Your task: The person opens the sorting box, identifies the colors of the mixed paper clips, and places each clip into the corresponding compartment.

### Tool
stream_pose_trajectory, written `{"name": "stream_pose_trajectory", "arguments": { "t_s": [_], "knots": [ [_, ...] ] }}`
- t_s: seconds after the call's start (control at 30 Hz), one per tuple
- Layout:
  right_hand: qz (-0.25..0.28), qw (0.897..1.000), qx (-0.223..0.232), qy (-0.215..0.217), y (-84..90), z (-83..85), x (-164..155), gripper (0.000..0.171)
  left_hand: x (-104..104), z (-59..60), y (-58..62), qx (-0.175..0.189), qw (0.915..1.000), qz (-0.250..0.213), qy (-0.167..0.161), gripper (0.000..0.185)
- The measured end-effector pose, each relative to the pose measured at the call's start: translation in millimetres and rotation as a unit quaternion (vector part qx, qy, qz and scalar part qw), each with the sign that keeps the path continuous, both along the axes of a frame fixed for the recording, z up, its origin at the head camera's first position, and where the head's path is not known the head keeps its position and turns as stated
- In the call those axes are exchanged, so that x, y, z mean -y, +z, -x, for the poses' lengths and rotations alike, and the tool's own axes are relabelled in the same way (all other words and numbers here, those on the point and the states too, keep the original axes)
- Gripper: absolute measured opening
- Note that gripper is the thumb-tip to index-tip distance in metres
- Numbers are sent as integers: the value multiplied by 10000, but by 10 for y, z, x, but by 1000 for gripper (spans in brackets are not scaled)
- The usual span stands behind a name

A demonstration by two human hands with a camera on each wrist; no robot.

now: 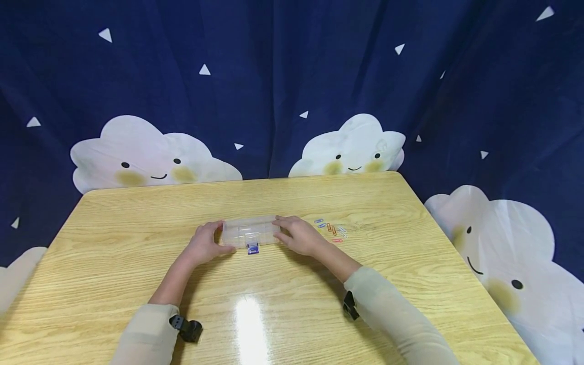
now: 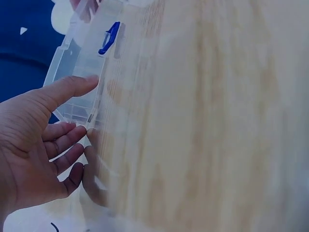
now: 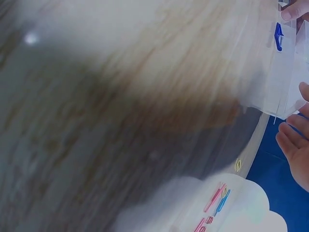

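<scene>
In the head view, a clear plastic box (image 1: 234,234) sits on the wooden counter (image 1: 137,263), its long side running left to right between the person's two hands. The left hand (image 1: 205,244) grips the box's left end, thumb along the near edge and fingers around toward the far corner. The right hand (image 1: 298,235) holds the right end, with fingertips at the far corner and the thumb lower down that end. A blue latch (image 1: 253,248) shows at the middle of the box's near side. Just beyond the right hand, paper clips (image 1: 334,231) lie scattered on the counter, blue, red, pink and pale ones among them. Both arms wear light sleeves (image 1: 148,332) with a black strap (image 1: 186,328) showing on the left one. Behind the counter hangs a dark blue curtain (image 1: 269,86) with white triangles and smiling clouds (image 1: 150,152).

In the left wrist view, the left thumb lies against the box's latch side, while the other fingers bend in at its end. The blue latch stands farther along the same side.

In the right wrist view, the right hand is partly cut off by the frame edge, its fingers at the box's end. Pink, blue and yellow clips show near the lower edge, somewhat blurred.
</scene>
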State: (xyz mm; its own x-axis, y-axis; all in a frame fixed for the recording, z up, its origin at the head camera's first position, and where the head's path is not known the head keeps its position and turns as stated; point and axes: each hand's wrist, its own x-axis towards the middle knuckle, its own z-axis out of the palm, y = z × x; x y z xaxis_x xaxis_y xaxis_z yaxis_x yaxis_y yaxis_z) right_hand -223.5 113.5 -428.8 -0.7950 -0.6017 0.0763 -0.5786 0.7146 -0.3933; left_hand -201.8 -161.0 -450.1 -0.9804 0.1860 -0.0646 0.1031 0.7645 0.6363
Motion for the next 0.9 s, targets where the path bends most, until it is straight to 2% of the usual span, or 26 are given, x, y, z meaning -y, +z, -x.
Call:
{"name": "stream_pose_trajectory", "arguments": {
  "t_s": [0.37,0.6,0.9],
  "knots": [
    [783,9950,533,-304,-12,38,6,41,-10,-8,9,150,9998,4,103,86],
    [1218,9850,913,-809,-28,75,34,42,-8,-3,-1,230,9997,-28,122,86],
    [1846,9713,1020,-1101,-33,117,74,43,-3,-8,-6,225,9996,-50,141,84]
  ]
}}
